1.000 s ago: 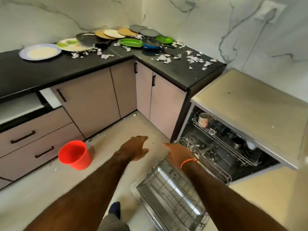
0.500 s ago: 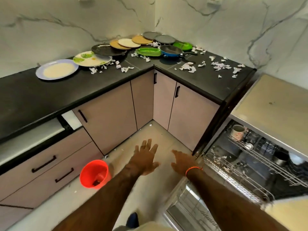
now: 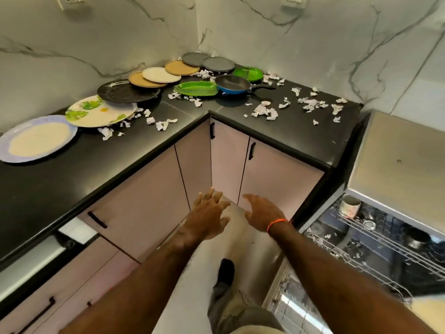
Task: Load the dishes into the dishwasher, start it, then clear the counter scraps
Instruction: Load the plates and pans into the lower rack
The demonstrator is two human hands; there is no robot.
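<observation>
One black L-shaped counter point(image 3: 301, 138) carries a row of plates point(image 3: 101, 112) and a blue frying pan point(image 3: 232, 85) toward its back corner, with paper scraps point(image 3: 265, 112) scattered among them. Dishwasher point(image 3: 395, 169) stands open at right, racks pulled out. Left hand point(image 3: 207, 216) and right hand point(image 3: 261, 212) hang before the cabinets, fingers spread, holding nothing.

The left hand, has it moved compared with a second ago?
Yes. The left hand has gone forward, from above the open floor to in front of the corner cabinet doors, fingers spread, holding nothing.
</observation>
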